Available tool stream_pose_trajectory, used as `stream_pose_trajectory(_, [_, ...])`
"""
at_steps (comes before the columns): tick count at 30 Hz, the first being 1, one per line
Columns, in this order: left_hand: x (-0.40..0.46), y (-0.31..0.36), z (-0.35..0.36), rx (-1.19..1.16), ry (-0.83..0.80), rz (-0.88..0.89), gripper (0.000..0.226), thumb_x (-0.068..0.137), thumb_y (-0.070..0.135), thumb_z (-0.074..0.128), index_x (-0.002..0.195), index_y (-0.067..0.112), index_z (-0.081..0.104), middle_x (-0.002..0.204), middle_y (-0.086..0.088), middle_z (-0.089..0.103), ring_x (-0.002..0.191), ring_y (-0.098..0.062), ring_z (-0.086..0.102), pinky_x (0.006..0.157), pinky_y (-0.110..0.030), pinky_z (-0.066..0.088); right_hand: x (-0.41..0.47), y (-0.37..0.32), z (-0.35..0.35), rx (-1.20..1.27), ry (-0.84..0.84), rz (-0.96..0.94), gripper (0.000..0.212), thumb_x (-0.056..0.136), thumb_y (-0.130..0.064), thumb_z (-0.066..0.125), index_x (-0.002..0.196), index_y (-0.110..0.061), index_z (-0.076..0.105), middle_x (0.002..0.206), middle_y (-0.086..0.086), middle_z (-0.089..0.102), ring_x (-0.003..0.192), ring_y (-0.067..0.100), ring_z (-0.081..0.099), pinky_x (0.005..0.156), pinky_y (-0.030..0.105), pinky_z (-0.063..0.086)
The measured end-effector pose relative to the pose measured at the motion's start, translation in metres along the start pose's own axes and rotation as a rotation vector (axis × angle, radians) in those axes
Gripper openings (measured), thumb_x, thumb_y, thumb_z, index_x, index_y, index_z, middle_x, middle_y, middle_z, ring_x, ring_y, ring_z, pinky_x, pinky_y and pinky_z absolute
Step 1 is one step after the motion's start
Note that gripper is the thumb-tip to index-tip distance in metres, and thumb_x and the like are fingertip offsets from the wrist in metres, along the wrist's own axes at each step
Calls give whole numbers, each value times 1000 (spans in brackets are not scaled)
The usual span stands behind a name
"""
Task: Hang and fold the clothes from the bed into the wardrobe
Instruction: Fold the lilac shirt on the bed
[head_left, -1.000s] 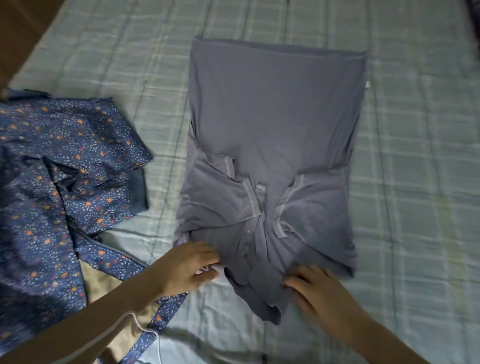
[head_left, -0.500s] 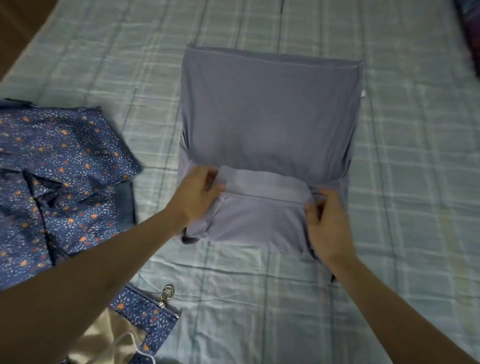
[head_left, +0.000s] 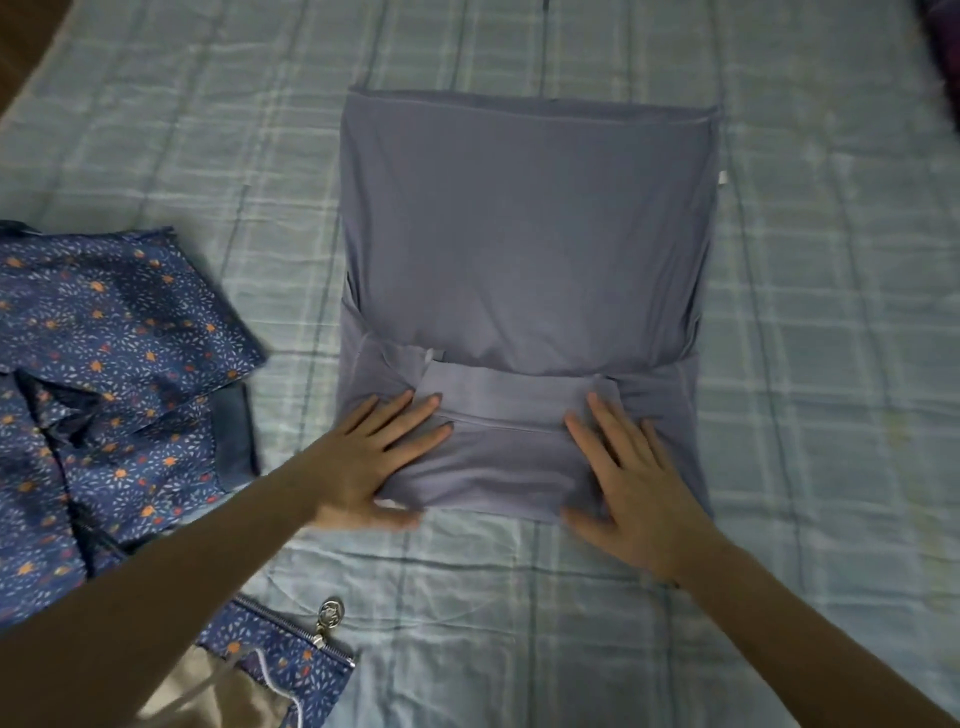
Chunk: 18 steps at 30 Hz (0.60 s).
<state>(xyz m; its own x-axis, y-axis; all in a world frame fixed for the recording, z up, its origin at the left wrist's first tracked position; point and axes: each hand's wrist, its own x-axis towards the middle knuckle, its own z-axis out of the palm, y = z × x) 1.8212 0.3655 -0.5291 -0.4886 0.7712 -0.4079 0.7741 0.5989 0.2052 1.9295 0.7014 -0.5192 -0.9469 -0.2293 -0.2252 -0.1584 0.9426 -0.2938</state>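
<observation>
Nearest, at lower left, a zip pull (head_left: 328, 616) is dangling from a blue flowered garment (head_left: 104, 364) lying on the checked bedsheet (head_left: 831, 364). Just beyond, the left hand (head_left: 374, 462) and right hand (head_left: 634, 488) are lying flat with fingers spread, gripping nothing, pressing down the near folded edge of the grey shirt (head_left: 524, 234), which is stretching away across the middle of the bed.

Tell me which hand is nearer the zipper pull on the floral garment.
Left. The left hand presses the grey shirt just up and right of the zipper pull; the right hand presses the shirt farther right.
</observation>
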Motion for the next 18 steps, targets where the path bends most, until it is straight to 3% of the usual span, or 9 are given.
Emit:
stream_pose_trajectory(2, [-6,2,-8,114,54,58,105,73,73,52,156,26,10,164,-3,-7,150,-27,-5,120,-47,1,-19,-4,-9,-30,43,-79,91,67,-39,60,151,-17,32,159,12,22,145,29,22,117,51,19])
stream_pose_trajectory(5, [-22,3,-11,181,182,136,86,76,50,61,149,12,37,161,-7,19,147,-29,21,117,-52,18,-50,3,-2,-144,60,-115,90,55,-27,66,143,-14,47,149,13,38,129,31,42,107,52,30])
stream_pose_trajectory(9, [-40,-5,-6,231,148,169,71,84,31,48,151,13,31,159,-2,25,140,-22,35,116,-44,21,-66,12,16,-231,39,-84,87,52,-16,80,135,-14,55,140,12,51,120,28,48,92,45,45])
stream_pose_trajectory(12, [-38,-4,-8,223,87,121,71,83,28,51,150,13,34,155,-2,35,133,-20,44,111,-39,28,-57,11,14,-223,119,-114,60,71,-9,54,131,-13,57,131,10,59,110,27,55,71,39,55])
stream_pose_trajectory(14, [-31,0,-10,208,96,113,72,76,29,64,144,11,46,147,-5,47,128,-20,50,107,-37,39,-51,11,6,-211,143,-132,56,75,-6,37,122,-11,66,122,8,65,100,26,63,59,36,57])
stream_pose_trajectory(18, [-27,7,-15,142,116,78,78,55,18,87,129,12,62,133,-2,61,117,-15,62,80,-25,56,-44,13,-5,-207,141,-176,57,70,-5,35,112,-11,72,110,3,71,88,22,64,44,28,53])
